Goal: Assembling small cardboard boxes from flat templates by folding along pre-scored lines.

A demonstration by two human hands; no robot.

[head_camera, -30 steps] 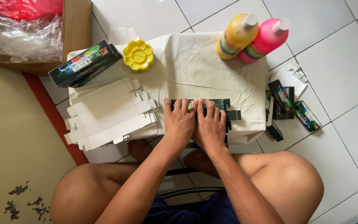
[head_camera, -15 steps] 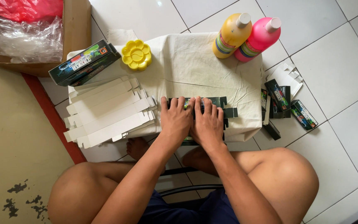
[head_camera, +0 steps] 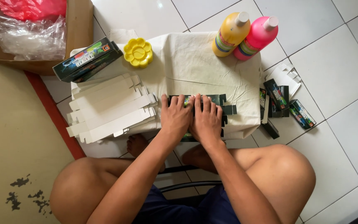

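My left hand point(head_camera: 175, 117) and my right hand point(head_camera: 206, 119) lie side by side, palms down, pressing on a dark flattened carton point(head_camera: 224, 105) on a cloth-covered low table point(head_camera: 195, 66). The carton's flaps stick out to the right of my right hand; most of it is hidden under my fingers. A stack of white flat carton blanks point(head_camera: 108, 108) lies just left of my left hand. I cannot see anything gripped inside either hand.
A yellow flower-shaped palette point(head_camera: 138, 52) and a dark folded box point(head_camera: 87, 59) sit at the table's back left. Yellow point(head_camera: 230, 35) and pink point(head_camera: 255, 38) bottles stand at the back right. Several small dark boxes point(head_camera: 284, 105) lie on the tiles at right. A cardboard box point(head_camera: 77, 33) holds plastic bags.
Both hands stay pressed on the dark carton with little movement. The view has shifted slightly.
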